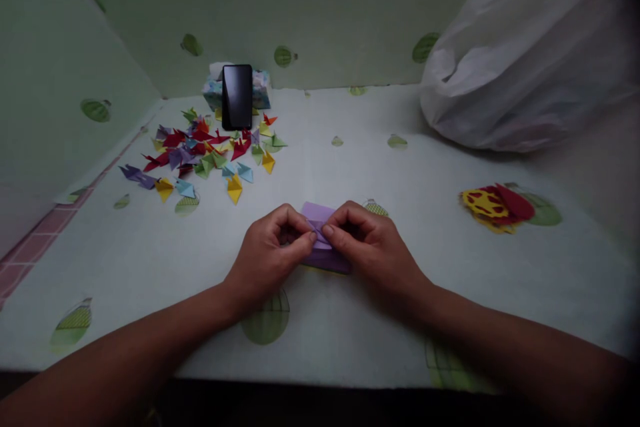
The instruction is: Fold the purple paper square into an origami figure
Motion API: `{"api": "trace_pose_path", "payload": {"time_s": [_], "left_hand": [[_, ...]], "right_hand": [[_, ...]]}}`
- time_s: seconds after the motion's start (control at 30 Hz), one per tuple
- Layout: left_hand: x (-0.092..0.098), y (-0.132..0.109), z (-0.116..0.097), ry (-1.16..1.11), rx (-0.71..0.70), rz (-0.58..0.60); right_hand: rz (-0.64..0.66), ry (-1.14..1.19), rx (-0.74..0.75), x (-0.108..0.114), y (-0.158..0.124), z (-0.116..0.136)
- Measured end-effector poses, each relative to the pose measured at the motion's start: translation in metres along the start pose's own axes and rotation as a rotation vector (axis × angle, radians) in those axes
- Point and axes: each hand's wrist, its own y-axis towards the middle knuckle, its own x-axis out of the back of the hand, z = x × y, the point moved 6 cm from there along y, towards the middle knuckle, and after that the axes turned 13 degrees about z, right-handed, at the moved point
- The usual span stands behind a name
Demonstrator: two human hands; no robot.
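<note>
Both forearms enter from the near edge and converge at centre, where the left hand [267, 250] and the right hand [367, 243] meet over a purple paper [320, 213]. Thumb and forefinger of each hand are closed together, pinching the paper along a fold at its middle; the remaining fingers are curled under, and the two thumb tips almost touch. The purple paper lies flat on the table [400, 173], partly covered by the fingers, with one corner showing just beyond the knuckles and its near edge visible below the thumbs; a thin yellow strip shows beneath that near edge, though what it belongs to cannot be told. Beyond the left hand's fingers, well apart from them, lies a scattered heap of folded paper pieces [210, 150] in red, purple, yellow, blue and green. Behind that heap a black phone [237, 96] stands upright, leaning against a patterned tissue box [260, 90]. Out past the right hand's fingers, well apart, a red and yellow paper cut-out [495, 207] lies flat on the cloth. Farther beyond the right hand, a white plastic bag [530, 53] bulges against the pale green wall [350, 7], which carries the same leaf print as the table covering.
</note>
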Motion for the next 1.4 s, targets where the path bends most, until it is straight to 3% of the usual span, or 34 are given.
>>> {"api": "trace_pose_path", "payload": {"time_s": [0.67,1.1,1.4], "left_hand": [[0.0003,-0.0004,0.002,-0.098,0.08,-0.022],[-0.0005,-0.0004,0.0013,-0.211,0.058,-0.039],[-0.0005,0.0012,0.003,-0.217,0.048,0.018]], "right_hand": [[-0.001,0.002,0.0,-0.0024,-0.0016,0.0016],[-0.004,0.0,-0.012,-0.0023,-0.0026,0.0021],[0.098,0.002,-0.013,-0.0032,0.0027,0.0024]]}}
